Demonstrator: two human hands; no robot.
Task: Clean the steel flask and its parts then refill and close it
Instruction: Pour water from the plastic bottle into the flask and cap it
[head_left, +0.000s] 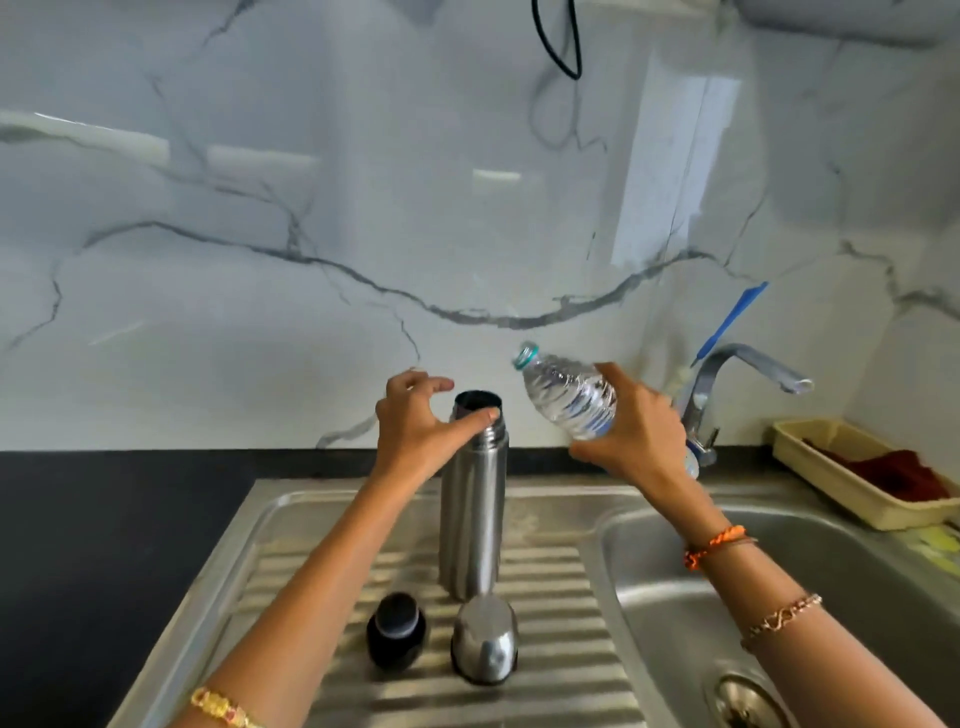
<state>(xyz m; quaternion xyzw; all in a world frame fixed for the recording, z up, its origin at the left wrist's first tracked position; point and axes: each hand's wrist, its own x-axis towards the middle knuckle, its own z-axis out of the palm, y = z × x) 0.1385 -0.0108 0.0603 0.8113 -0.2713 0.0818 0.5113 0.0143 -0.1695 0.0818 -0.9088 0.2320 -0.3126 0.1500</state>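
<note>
The steel flask (474, 499) stands upright on the ribbed drainboard (550, 623) of the steel sink (675, 587), its long axis vertical and its open mouth pointing straight up, with no stopper in it. The left hand (415, 421) is at the flask's neck: the thumb lies against the rim on the near side while the fingers curve round the far left of the mouth, a loose grip that steadies the neck rather than clamps it. The right hand (636, 436) has its grip wrapped round the lower body of a clear plastic water bottle (569, 397). The bottle is tilted, long axis slanting up and to the left, its uncapped neck with a teal ring pointing toward the wall above and to the right of the flask's mouth; the neck is near the flask but apart from it.

In front of the flask on the drainboard stand two of its parts: a black stopper (396, 630) on the left and the steel cup lid (484, 639) just beside it on the right, dome up, close to the flask's base.

A chrome tap (727, 384) rises behind the right hand. A cream tray (810, 467) holding red powder sits at the far right on the dark desk (104, 519)
</note>
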